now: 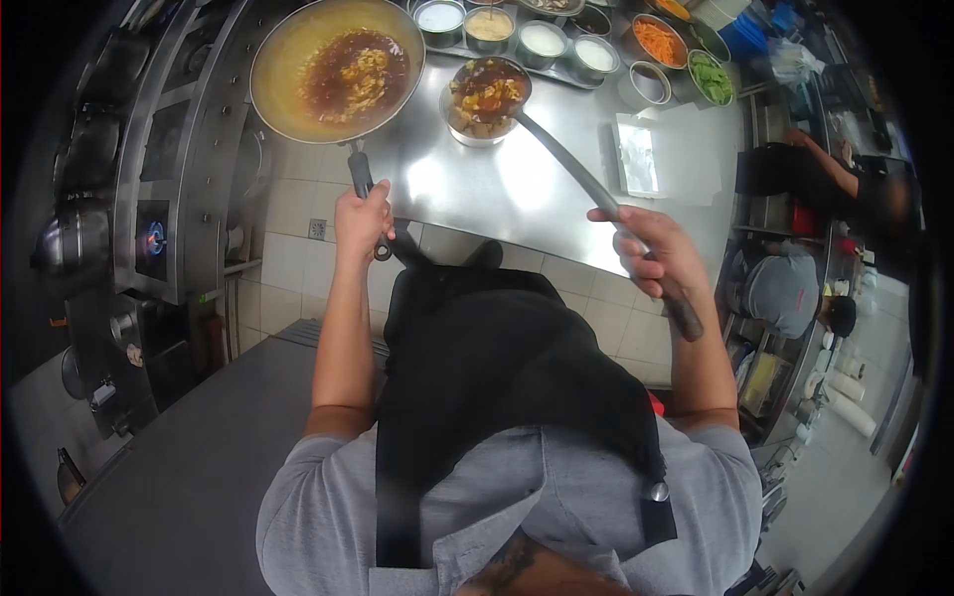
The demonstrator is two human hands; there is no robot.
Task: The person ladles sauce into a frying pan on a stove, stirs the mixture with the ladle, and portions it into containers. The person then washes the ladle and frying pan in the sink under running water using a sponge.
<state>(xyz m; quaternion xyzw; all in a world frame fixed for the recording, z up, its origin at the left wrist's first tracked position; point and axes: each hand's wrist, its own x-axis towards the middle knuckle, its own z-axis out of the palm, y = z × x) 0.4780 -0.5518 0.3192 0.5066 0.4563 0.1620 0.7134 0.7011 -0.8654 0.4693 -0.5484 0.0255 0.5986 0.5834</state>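
My left hand (pixel 363 221) is closed round the black handle of a wide frying pan (pixel 273 84), held up at the upper left. Brown sauce with chopped pieces (pixel 356 79) lies in the pan. In my right hand (pixel 656 248) is the long dark handle of a ladle (pixel 566 154), its fingers wrapped round it. The ladle's bowl, full of sauce and chunks (pixel 490 87), is over a round container (pixel 475 137) on the steel counter. Brown pieces show inside that container. Whether the ladle touches its rim I cannot tell.
Metal tubs of white and tan ingredients (pixel 542 42) line the counter (pixel 477 194). Shredded carrot (pixel 660 42), green leaves (pixel 710 77) and a cup of dark liquid (pixel 648 84) stand at right. A lit burner (pixel 155 238) is at left. Two people (pixel 782 288) are at far right.
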